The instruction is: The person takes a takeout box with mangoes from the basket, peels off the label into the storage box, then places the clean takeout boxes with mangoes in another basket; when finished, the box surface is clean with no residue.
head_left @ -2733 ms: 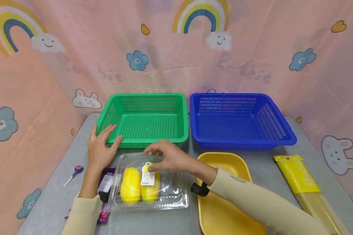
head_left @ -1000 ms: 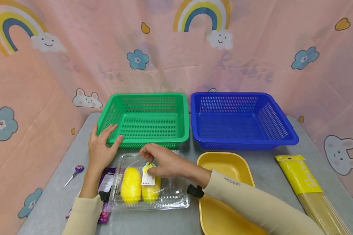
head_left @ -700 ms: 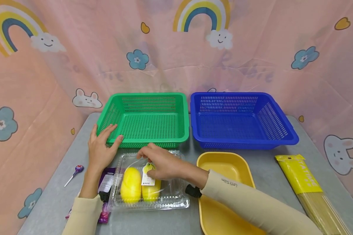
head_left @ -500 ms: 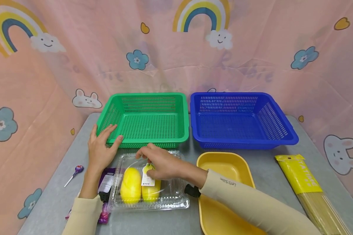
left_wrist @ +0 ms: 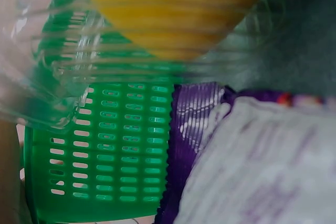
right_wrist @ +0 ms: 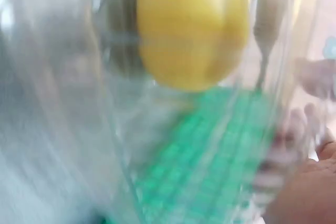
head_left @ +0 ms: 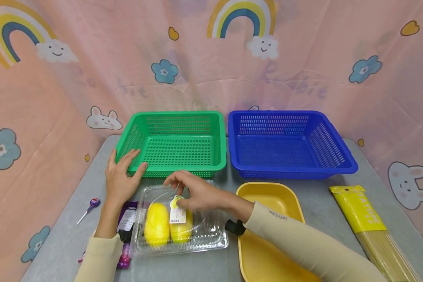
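Note:
In the head view, a clear plastic clamshell box (head_left: 208, 244) holds two yellow mangoes (head_left: 157, 223). A white, fruit-topped label (head_left: 177, 215) shows over the right mango. My right hand (head_left: 199, 192) is over the box with bent fingers, its thumb against the label's upper part; I cannot tell whether it pinches the label. My left hand (head_left: 123, 178) has its fingers spread at the near-left rim of the green basket (head_left: 183, 169). In the left wrist view, a mango (left_wrist: 178, 9) shows through ridged clear plastic near a purple wrapper (left_wrist: 181, 145). The right wrist view is blurred.
A blue basket (head_left: 292, 171) stands right of the green one. Under the right forearm lies a yellow tray (head_left: 244, 254). A spaghetti packet (head_left: 359, 219) lies far right. At left are a lollipop (head_left: 93, 203) and purple packets (head_left: 125, 254), partly hidden.
The right hand shifted towards the near left over the box, then slightly back. In the last half second the box has turned a little. The left hand has stayed in place.

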A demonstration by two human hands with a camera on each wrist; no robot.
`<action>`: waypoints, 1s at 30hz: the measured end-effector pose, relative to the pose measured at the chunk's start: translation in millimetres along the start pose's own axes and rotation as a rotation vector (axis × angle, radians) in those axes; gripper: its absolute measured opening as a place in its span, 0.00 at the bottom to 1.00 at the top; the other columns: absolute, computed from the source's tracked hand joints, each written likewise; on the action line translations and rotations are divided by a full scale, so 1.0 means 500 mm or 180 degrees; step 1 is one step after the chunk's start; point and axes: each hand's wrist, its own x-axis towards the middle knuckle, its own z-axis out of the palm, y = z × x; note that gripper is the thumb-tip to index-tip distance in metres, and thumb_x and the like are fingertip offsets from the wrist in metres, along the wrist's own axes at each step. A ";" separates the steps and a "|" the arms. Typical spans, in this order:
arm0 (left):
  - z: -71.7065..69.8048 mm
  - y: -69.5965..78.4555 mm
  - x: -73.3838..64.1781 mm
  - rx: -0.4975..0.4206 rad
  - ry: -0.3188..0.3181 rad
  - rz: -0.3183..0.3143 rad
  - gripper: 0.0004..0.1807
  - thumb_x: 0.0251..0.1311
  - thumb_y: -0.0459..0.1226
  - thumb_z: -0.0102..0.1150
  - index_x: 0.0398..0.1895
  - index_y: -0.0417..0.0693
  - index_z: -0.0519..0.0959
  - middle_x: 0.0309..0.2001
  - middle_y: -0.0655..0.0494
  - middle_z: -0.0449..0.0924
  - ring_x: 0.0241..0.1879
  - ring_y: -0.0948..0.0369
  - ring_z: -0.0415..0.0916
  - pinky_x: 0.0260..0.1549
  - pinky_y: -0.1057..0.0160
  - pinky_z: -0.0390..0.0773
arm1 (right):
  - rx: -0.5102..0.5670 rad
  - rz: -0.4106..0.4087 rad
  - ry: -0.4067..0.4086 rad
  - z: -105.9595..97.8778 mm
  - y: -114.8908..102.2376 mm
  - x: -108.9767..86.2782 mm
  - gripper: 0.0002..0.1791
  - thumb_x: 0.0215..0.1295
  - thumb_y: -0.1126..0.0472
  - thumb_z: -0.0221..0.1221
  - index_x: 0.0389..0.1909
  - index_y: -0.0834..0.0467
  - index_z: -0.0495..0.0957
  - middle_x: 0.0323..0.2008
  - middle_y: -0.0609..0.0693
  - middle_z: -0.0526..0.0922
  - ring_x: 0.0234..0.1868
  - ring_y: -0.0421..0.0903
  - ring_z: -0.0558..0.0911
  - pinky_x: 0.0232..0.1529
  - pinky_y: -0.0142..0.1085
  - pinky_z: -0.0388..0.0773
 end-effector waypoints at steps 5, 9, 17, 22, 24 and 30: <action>-0.002 0.001 0.002 -0.0022 -0.0007 0.0005 0.29 0.67 0.51 0.60 0.68 0.49 0.77 0.70 0.40 0.73 0.81 0.37 0.40 0.69 0.22 0.44 | -0.0848 -0.0042 0.0178 -0.010 0.000 -0.006 0.20 0.61 0.63 0.68 0.56 0.59 0.82 0.47 0.55 0.80 0.49 0.52 0.72 0.54 0.40 0.68; -0.002 0.001 0.002 -0.0026 0.0003 0.0016 0.29 0.67 0.51 0.61 0.67 0.49 0.77 0.70 0.40 0.74 0.81 0.37 0.40 0.69 0.22 0.44 | -0.1368 0.0080 0.0172 -0.012 -0.001 -0.009 0.20 0.58 0.54 0.73 0.51 0.52 0.88 0.40 0.50 0.78 0.42 0.45 0.64 0.46 0.37 0.56; -0.003 0.001 0.000 -0.0011 -0.0016 0.0007 0.29 0.67 0.51 0.60 0.67 0.49 0.77 0.70 0.40 0.73 0.81 0.37 0.40 0.69 0.22 0.44 | -0.1230 0.0068 0.0154 -0.010 0.009 -0.011 0.15 0.56 0.54 0.74 0.46 0.47 0.90 0.41 0.50 0.83 0.42 0.42 0.64 0.46 0.35 0.54; -0.002 0.000 0.000 -0.0016 -0.0018 0.0016 0.29 0.67 0.51 0.60 0.67 0.47 0.77 0.70 0.40 0.73 0.81 0.37 0.40 0.69 0.23 0.43 | -0.0993 0.0090 0.0276 -0.005 0.011 -0.012 0.10 0.58 0.59 0.73 0.41 0.48 0.91 0.40 0.50 0.85 0.42 0.42 0.65 0.47 0.38 0.53; -0.002 -0.001 0.000 -0.0016 -0.0016 0.0019 0.29 0.67 0.51 0.60 0.67 0.47 0.77 0.70 0.40 0.73 0.81 0.37 0.40 0.69 0.23 0.43 | -0.0953 0.0115 0.0364 -0.001 0.011 -0.011 0.08 0.59 0.60 0.71 0.39 0.48 0.91 0.38 0.50 0.85 0.41 0.43 0.65 0.46 0.39 0.53; -0.002 0.000 -0.001 0.0012 -0.0023 0.0012 0.29 0.67 0.51 0.60 0.68 0.50 0.77 0.70 0.41 0.74 0.81 0.37 0.40 0.68 0.22 0.45 | -0.0860 0.0266 0.0643 0.014 0.009 -0.008 0.04 0.61 0.60 0.70 0.33 0.47 0.91 0.31 0.45 0.82 0.39 0.42 0.66 0.46 0.39 0.53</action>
